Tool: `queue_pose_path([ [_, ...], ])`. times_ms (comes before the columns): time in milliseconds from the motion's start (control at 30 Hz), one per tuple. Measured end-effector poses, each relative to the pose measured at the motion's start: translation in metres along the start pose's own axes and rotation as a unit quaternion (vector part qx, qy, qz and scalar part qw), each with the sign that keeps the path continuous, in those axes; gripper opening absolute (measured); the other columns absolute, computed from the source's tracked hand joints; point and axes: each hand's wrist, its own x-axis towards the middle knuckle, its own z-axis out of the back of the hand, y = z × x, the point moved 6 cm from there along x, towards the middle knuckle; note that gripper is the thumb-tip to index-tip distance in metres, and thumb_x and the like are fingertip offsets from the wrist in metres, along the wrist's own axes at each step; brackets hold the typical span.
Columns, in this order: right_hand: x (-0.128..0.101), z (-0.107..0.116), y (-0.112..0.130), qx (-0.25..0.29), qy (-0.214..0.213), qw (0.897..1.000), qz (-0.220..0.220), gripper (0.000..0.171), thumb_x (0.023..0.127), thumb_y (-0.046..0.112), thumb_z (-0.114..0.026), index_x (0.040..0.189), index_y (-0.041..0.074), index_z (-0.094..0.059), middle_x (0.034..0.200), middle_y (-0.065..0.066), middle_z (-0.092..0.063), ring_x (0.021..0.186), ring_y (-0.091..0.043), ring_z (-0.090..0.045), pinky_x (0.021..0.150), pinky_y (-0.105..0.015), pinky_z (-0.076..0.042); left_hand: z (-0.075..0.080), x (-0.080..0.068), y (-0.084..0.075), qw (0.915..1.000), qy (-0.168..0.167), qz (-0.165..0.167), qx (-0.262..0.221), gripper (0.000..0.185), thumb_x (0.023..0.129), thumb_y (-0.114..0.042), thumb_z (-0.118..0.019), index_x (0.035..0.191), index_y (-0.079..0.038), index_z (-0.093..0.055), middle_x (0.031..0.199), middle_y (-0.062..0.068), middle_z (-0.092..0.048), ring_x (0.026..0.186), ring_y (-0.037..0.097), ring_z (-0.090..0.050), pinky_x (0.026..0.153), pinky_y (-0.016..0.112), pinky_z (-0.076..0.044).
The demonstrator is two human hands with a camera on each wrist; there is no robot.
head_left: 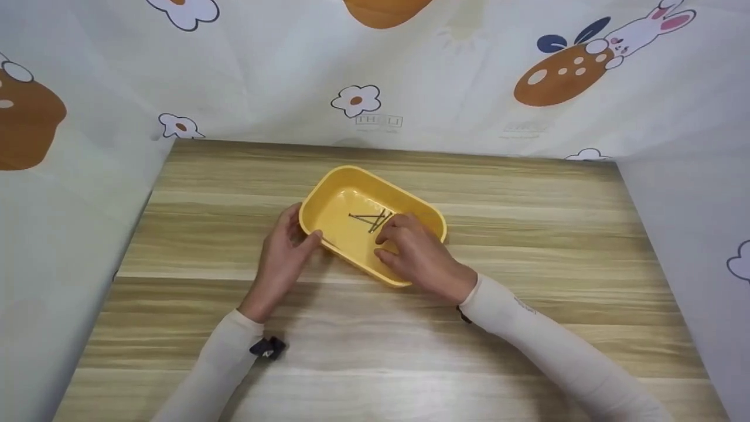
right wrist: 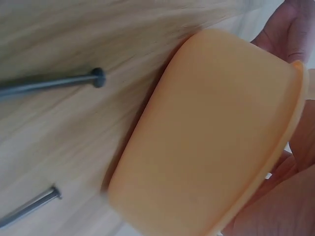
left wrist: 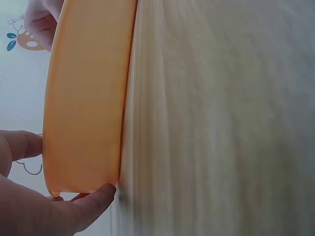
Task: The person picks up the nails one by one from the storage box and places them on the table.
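A yellow plastic tray [head_left: 328,234] with raised walls stands on the wooden table, several metal nails [head_left: 369,220] lying crossed on its floor. My left hand [head_left: 281,252] holds the tray's left corner, thumb on the rim. The left wrist view shows a finger [left wrist: 101,196] of it against the tray's end wall, low down. Over the tray's right part, my right hand [head_left: 419,252] reaches inside with bent fingers. Its thumb and index finger stand apart beside the nails; nothing shows between them. In the right wrist view two nails [right wrist: 54,83] lie beside the tray [right wrist: 206,128].
The wood-grain table [head_left: 527,234] extends around the tray. White sheeting [head_left: 263,70] with printed flowers and a rabbit rises behind it and along both sides. A dark wrist device [head_left: 268,347] sits on the left sleeve.
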Motion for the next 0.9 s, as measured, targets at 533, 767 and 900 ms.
queue_pose_path([
  [533,0.032,-0.025,0.009,-0.013,0.059,0.998,0.037,0.013,0.098,0.015,-0.083,0.103,0.003,-0.085,0.104,-0.011,-0.076,0.103,-0.033,-0.064,0.096,-0.047,-0.054,0.0,0.001,0.002,1.0,-0.002,0.007,0.003,0.068,0.107,-0.009,-0.071,0.166,0.002,-0.039,0.164,0.021,-0.051,0.151,0.037,-0.051,0.125,0.048,-0.045],
  [767,0.045,-0.029,0.012,-0.024,0.065,0.996,0.047,0.013,0.099,0.014,-0.081,0.102,0.002,-0.085,0.104,-0.011,-0.074,0.099,-0.032,-0.063,0.095,-0.045,-0.052,-0.001,0.0,0.001,1.0,0.0,0.009,0.0,0.068,0.107,-0.01,-0.071,0.166,0.001,-0.039,0.165,0.021,-0.05,0.152,0.036,-0.051,0.126,0.047,-0.044],
  [900,0.051,-0.031,0.015,-0.031,0.07,0.996,0.045,0.012,0.101,0.015,-0.08,0.102,0.004,-0.085,0.105,-0.01,-0.073,0.1,-0.031,-0.061,0.093,-0.044,-0.053,0.0,0.0,0.0,1.0,0.001,0.007,-0.001,0.066,0.108,-0.01,-0.07,0.165,0.002,-0.039,0.165,0.021,-0.05,0.152,0.036,-0.05,0.126,0.048,-0.044],
])
